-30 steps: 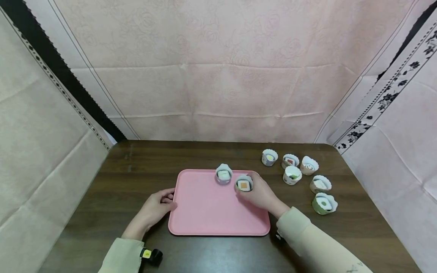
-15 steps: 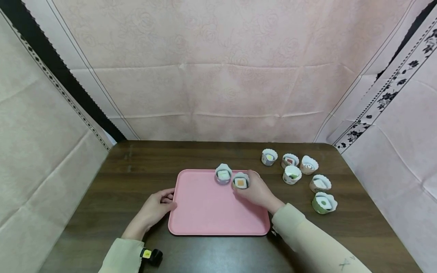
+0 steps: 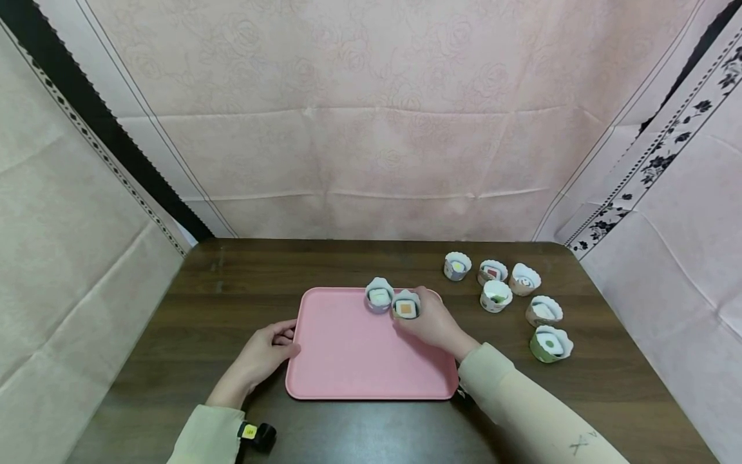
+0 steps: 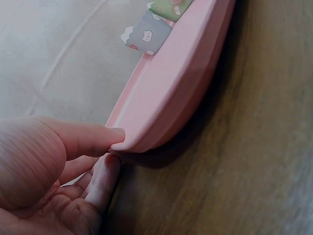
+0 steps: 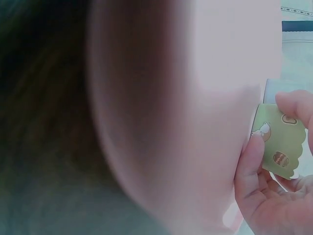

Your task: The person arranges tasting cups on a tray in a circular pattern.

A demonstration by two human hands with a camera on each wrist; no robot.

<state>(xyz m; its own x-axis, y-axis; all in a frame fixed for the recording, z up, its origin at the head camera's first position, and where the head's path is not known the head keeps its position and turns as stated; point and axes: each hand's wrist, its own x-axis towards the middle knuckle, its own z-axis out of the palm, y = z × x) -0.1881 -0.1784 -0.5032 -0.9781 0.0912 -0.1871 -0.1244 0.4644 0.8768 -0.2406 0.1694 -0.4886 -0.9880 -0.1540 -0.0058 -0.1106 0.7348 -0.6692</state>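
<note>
My left hand (image 3: 266, 354) pinches the left rim of a pink tray (image 3: 371, 367); in the left wrist view the thumb lies on the rim and fingertips are beneath it. My right hand (image 3: 435, 325) grips a green paper cupcake cup (image 5: 279, 139) with a scalloped edge, over the tray's back right part. Inside that cup (image 3: 406, 308) shows a white piece with an orange square. Immediately left of it, a grey-blue cupcake cup (image 4: 146, 34) stands at the tray's back edge. The two cups look side by side, seemingly touching. Whether the green cup's base rests on the tray is hard to tell.
Several more patterned cupcake cups stand on the dark wooden table (image 3: 232, 277), right of the tray, among them a blue-grey one (image 3: 457, 266) and a green one (image 3: 551, 344). Pale cloth (image 3: 371, 161) hangs behind the table and along both sides.
My right hand has moved the green cupcake cup left and slightly back, up against the grey-blue one. The left hand and tray have stayed put.
</note>
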